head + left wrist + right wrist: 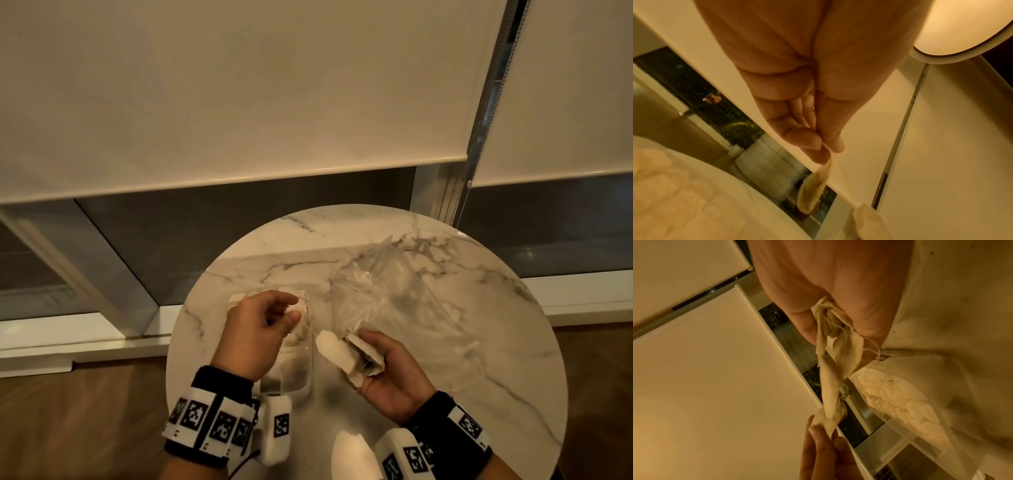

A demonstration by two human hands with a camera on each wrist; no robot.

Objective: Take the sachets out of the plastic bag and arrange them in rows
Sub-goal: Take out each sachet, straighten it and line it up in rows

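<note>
Round marble table (428, 342) under both hands, left hand (255, 337) pinching one sachet (297, 310), right hand (394, 370) gripping a sachet bundle (346, 356), plastic bag (373, 291) beyond right hand, blinds (239, 85) behind.

The person is wearing black wristbands (219, 380) on both forearms, each ringed with white blocks carrying black-and-white square markers (194, 414). A white camera housing (276, 430) with its own marker is sitting beside each wrist, and a thin dark cable (241, 466) is trailing from the left one.
</note>
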